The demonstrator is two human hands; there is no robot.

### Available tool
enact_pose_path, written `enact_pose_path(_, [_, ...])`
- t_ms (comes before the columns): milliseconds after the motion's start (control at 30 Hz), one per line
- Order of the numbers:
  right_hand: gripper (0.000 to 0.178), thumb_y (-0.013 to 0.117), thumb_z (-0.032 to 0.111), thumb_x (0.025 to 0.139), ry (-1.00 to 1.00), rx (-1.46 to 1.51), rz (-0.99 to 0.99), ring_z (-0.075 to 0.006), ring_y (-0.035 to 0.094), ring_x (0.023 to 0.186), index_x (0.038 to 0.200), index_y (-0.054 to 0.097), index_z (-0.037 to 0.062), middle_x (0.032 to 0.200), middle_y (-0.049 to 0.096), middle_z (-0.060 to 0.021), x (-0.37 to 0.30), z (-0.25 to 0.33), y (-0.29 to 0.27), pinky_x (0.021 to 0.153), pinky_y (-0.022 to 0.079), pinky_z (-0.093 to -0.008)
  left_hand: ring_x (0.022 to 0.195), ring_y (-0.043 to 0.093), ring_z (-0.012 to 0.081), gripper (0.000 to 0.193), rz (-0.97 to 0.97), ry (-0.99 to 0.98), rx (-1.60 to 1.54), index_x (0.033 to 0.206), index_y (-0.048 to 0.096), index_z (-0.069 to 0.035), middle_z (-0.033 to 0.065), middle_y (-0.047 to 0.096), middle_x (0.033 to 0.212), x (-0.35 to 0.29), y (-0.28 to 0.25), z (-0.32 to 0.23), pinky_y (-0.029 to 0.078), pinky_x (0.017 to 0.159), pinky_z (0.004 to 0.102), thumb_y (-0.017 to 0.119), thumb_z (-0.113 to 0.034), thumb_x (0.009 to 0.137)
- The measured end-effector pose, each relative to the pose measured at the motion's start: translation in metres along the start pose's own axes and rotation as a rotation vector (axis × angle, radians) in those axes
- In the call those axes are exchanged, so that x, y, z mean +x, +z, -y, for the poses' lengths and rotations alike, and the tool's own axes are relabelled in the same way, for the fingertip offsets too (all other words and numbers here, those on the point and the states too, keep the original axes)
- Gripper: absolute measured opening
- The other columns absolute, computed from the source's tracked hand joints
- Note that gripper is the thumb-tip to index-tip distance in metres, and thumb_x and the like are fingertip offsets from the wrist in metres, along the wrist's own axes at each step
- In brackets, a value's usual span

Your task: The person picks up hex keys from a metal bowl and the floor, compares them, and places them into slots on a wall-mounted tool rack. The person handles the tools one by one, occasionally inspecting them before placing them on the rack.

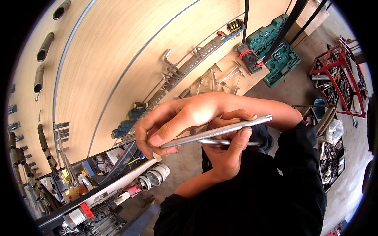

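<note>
My right hand (177,122) reaches across from the right, its thumb and fingers pinching the left end of a long silvery bar-shaped key (220,132) with a notched tip. Below it, my left hand (228,159) comes up with bent fingers, thumb and a fingertip closed about the same key near its right end. A second, thinner-looking metal rod (252,144) runs under the first through my left hand. Part of that rod is hidden by the fingers, so I cannot tell its whole shape.
Behind the hands, a slotted metal rack (189,67) carries bent keys and screwdrivers (235,26). Several loose keys (232,76) lie on a wooden board. Further right are an open green socket case (275,55) and a red tool cart (340,74). White tape rolls (153,177) sit lower left.
</note>
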State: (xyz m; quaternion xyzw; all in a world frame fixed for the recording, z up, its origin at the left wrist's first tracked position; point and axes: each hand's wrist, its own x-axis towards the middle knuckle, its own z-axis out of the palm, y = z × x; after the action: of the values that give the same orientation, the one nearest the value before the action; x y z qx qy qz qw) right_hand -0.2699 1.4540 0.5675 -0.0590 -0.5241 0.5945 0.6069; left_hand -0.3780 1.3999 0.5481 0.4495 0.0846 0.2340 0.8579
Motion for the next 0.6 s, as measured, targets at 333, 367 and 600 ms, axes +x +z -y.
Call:
enact_pose_path(333, [0.037, 0.043, 0.029, 0.099, 0.359, -0.471, -0.130, -0.0140, 0.047, 0.068, 0.087, 0.058, -0.0024, 0.072, 0.052, -0.0047, -0.020, 0.020, -0.011, 0.066, 0.039, -0.0286, 0.044, 0.023, 0.0003, 0.019, -0.116, -0.189, -0.026, 0.110, 0.049, -0.001, 0.0025, 0.051, 0.085, 0.001, 0.000, -0.003, 0.019, 0.040, 0.0185, 0.053, -0.003, 0.091])
enact_pose_path(367, [0.038, 0.042, 0.030, 0.099, 0.451, -0.627, -0.182, -0.0148, 0.047, 0.069, 0.086, 0.057, -0.0021, 0.072, 0.053, -0.0052, -0.031, 0.027, -0.019, 0.067, 0.040, -0.0296, 0.044, 0.022, 0.0006, 0.021, -0.127, -0.237, -0.052, 0.113, 0.049, 0.001, -0.0008, 0.047, 0.078, 0.002, 0.000, 0.000, 0.018, 0.040, 0.0193, 0.052, -0.004, 0.093])
enact_pose_path(600, [0.036, 0.045, 0.033, 0.098, 0.646, -0.866, -0.576, -0.0101, 0.044, 0.061, 0.081, 0.054, 0.0027, 0.068, 0.048, -0.0011, -0.130, 0.063, -0.068, 0.056, 0.039, -0.0263, 0.043, 0.024, -0.0011, 0.017, -0.039, -0.629, -0.154, 0.107, 0.055, -0.001, 0.0101, 0.064, 0.102, 0.017, -0.030, 0.018, 0.019, 0.040, 0.0183, 0.055, -0.014, 0.095])
